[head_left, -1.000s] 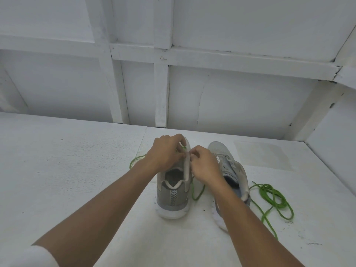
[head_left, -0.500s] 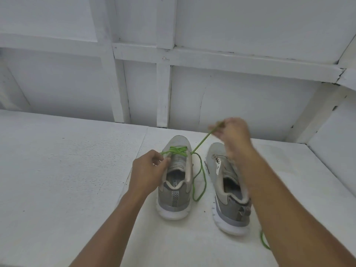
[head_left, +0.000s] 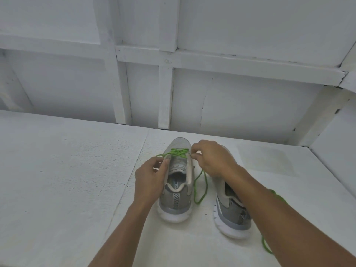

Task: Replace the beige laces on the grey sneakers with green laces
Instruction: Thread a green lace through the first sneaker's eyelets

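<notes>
- Head view, progress: the left sneaker [head_left: 176, 182] carries a green lace [head_left: 178, 152] crossed through only its toe-end eyelets. The eyelets nearer the collar are bare, so I judge this shoe barely begun. No beige lace shows on either shoe (that removal looks done).
- The right sneaker [head_left: 231, 214] stands just beside it, partly hidden under the forearm, and shows no lace. A second green lace [head_left: 266, 245] lies unused on the white table [head_left: 57, 170] at its outer side.
- The left hand [head_left: 150, 178] curls round the left sneaker's side, thumb at the eyelet row. The right hand [head_left: 213, 158] pinches the green lace at the opposite eyelet edge, with a slack loop trailing down between the shoes.
- Both shoes stand upright mid-table, heels toward the camera, with grey mesh uppers and white soles.
</notes>
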Available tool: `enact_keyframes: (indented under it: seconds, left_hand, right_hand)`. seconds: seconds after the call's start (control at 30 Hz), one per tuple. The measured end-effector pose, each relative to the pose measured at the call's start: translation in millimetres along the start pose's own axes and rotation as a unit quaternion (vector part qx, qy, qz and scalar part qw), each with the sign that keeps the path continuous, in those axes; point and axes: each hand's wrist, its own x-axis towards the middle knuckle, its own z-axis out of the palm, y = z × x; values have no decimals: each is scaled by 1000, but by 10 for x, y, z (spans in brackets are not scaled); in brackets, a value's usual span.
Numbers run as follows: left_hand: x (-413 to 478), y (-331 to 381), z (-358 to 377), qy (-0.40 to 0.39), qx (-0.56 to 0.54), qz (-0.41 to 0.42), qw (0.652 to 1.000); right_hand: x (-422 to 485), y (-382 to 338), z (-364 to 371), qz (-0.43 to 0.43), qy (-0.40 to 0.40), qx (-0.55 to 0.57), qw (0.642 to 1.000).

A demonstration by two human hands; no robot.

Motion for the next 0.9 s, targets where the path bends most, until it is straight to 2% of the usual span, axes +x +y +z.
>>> enact_keyframes:
  seconds: [0.07,0.1,0.13,0.2,0.23,0.27,0.3,0.5,0.67,0.73,0.8,0.9]
  left_hand:
    - [2,-21,13,3,3,-1,1000]
    - [6,-31,17,4,3,-2,1000]
    - [10,-43,20,6,3,-2,1000]
    - [18,-63,31,7,4,1,1000]
    - [19,-65,37,7,4,3,1000]
    - [15,-60,39,6,3,3,1000]
    - [15,-54,40,4,3,4,1000]
    - [59,-24,5,-5,39,19,999]
    - [146,114,13,-20,68,59,996]
    - [277,265,88,-80,94,95,988]
    - [483,424,230,-197,162,133,958]
    - [738,641,442,-363,326,151,860]
  right_hand:
    - [40,55,-64,57,30,121,991]
    - [61,91,-115,93,58,202,973]
    - [84,123,-183,131,89,306,939]
    - [101,162,-368,187,143,526,817]
    - [95,185,-457,199,166,598,758]
    - [83,208,-528,205,184,633,723]
    - [71,225,-574,207,195,645,710]
    - [40,223,-614,210,232,656,687]
    - [23,277,-585,192,245,588,746]
    - [8,261,-568,171,243,562,772]
    - [-1,210,-524,155,229,545,792]
    - [-28,125,-385,152,198,522,815]
